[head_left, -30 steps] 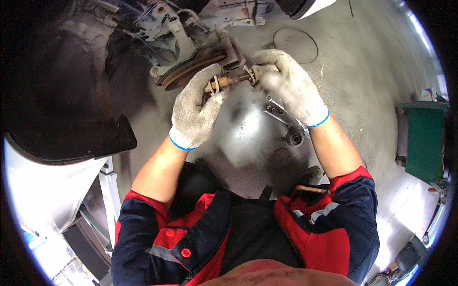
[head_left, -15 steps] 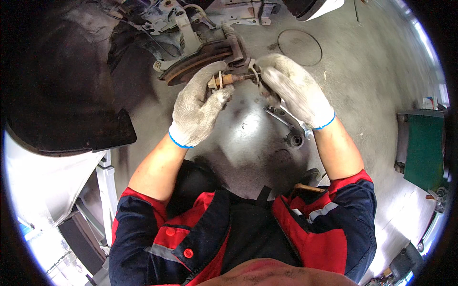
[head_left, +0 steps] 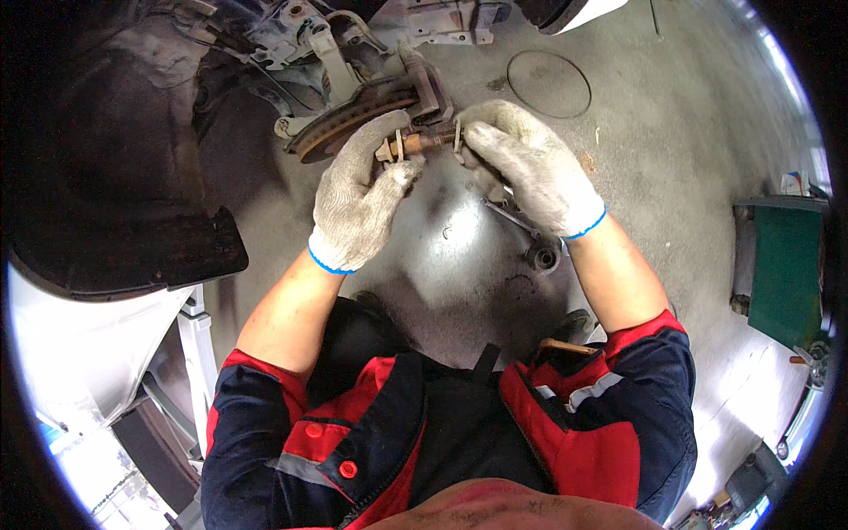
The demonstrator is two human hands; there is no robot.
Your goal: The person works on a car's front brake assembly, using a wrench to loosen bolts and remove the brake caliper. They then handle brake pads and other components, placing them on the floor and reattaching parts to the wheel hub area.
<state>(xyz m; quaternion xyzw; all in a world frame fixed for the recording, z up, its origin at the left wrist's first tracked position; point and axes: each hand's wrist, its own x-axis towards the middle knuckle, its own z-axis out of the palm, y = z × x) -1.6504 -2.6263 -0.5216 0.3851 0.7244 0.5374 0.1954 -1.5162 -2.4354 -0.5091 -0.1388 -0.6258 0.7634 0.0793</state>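
Both my hands wear pale knitted gloves with blue cuffs and meet in front of a rusty brake disc (head_left: pixel 320 134). Between them a rusty bolt (head_left: pixel 427 141) lies roughly level. My left hand (head_left: pixel 355 201) pinches its left end between thumb and fingers, near the head and a light washer-like plate (head_left: pixel 399 145). Around the bolt's right end close the fingers of my right hand (head_left: pixel 528 166), by another thin light plate (head_left: pixel 458 141). A dark piece under the right palm is partly hidden, and I cannot make out what it is.
Below my right hand, a wrench (head_left: pixel 512 217) and a round dark part with a central hole (head_left: pixel 541 257) lie on the floor. A thin ring (head_left: pixel 586 88) rests farther off. Dark wheel-arch lining (head_left: pixel 115 225) fills the left; a green-sided box (head_left: pixel 782 269) stands right.
The whole scene has shifted slightly left in the view. The bolt stays between my hands, and my right fingers have changed position a little at its right end.
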